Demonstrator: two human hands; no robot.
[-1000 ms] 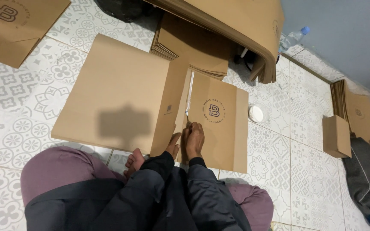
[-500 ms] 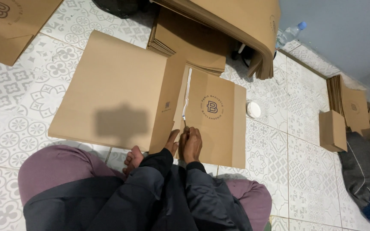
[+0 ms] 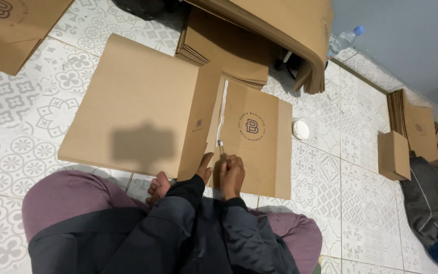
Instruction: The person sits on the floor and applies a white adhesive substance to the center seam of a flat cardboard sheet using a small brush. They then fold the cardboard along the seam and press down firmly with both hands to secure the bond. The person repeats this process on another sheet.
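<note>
1. A flattened cardboard box blank (image 3: 178, 109) lies on the tiled floor (image 3: 325, 193) straight in front of the seated person, its printed panel to the right and a narrow flap raised along the middle seam.
2. The right hand (image 3: 230, 174) is closed around a small glue applicator (image 3: 220, 147), whose tip rests at the near end of a white glue line (image 3: 223, 109) running up the seam.
3. The left hand (image 3: 205, 166) sits just beside it, thumb up and fingers pressed against the near edge of the raised flap; whether it pinches or only props the flap cannot be told.
4. Judged from its look, the blank is light and fairly stiff across its panels but bends readily at the scored folds. It would crease if lifted by one corner, so a hold along an edge or near a fold looks safest. The wet glue strip is best left untouched.
5. The floor is hard, patterned tile, flat and probably smooth, so the blank may slide when pushed.
6. Around the person: a stack of flat blanks (image 3: 224, 50) beyond the work, a bowed pile of cardboard (image 3: 285, 25) above it, and another blank (image 3: 11, 25) at top left.
7. To the right lie a small white lid (image 3: 300, 130), a folded-up box (image 3: 394, 155), more blanks leaning by the wall (image 3: 411, 124) and a plastic bottle (image 3: 344, 39).
</note>
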